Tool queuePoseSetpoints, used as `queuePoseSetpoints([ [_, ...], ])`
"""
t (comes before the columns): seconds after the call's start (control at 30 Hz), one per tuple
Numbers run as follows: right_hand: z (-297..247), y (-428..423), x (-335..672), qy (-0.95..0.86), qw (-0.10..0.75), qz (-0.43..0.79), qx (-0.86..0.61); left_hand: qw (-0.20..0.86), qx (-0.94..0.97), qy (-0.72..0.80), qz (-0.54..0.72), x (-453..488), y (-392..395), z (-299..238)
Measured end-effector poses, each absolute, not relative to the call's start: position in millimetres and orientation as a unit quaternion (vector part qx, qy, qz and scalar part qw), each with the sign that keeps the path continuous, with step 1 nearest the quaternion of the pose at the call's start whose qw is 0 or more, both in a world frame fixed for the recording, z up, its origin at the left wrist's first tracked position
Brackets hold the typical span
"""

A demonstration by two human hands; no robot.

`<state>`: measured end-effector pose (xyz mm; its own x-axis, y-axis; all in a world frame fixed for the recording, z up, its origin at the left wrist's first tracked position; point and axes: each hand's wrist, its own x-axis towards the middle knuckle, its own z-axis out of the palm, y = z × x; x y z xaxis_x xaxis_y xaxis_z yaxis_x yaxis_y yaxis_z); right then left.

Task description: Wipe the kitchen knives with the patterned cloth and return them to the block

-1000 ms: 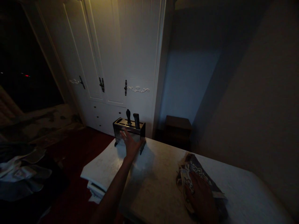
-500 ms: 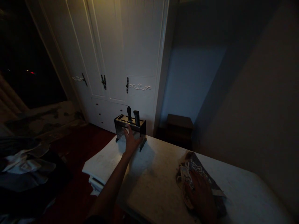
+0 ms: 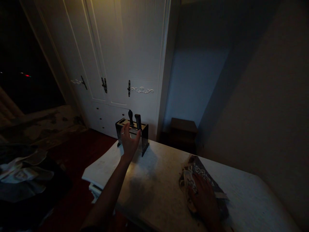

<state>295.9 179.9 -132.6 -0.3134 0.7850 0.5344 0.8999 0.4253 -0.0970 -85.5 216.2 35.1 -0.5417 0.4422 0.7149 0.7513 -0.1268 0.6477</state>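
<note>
A knife holder [image 3: 145,135] with dark sides and small feet stands upright on the far part of the white tabletop [image 3: 164,167]. Two black handles rise from its slots: a rounded handle [image 3: 130,116] and a straighter knife handle [image 3: 138,120]. My left hand [image 3: 129,141], a ring on one finger, is raised in front of the holder, thumb and fingers apart. Whether it touches the holder I cannot tell. Under my right hand [image 3: 204,195] a crumpled patterned cloth [image 3: 200,169] lies on the tabletop, and my fingers hold it down.
Behind the table rises a white wardrobe [image 3: 142,61] with dark handles. A brown wooden box-like piece [image 3: 183,125] stands in the corner beside it. Heaped fabric [image 3: 26,174] lies at the left, by the red floor [image 3: 82,148]. The room is dim.
My left hand has shifted slightly left and up along the holder's front, its fingers closer together. The right hand stays on the cloth. The whole view has moved a little.
</note>
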Motion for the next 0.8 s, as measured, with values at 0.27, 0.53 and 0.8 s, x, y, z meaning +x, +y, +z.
queuePoseSetpoints([
  [0.27,-135.5,180.5,298.5,-0.808,0.258,-0.104,-0.519,0.032,-0.475,-0.687,-0.55,-105.2,246.1,84.5],
  [0.53,-138.6,181.5,299.2,-0.808,0.261,-0.097,-0.519,0.008,-0.511,-0.726,-0.461,-119.6,255.5,96.6],
  [0.8,-133.3,180.8,298.6,-0.81,0.271,-0.092,-0.512,0.006,-0.53,-0.737,-0.42,-113.0,254.2,120.7],
])
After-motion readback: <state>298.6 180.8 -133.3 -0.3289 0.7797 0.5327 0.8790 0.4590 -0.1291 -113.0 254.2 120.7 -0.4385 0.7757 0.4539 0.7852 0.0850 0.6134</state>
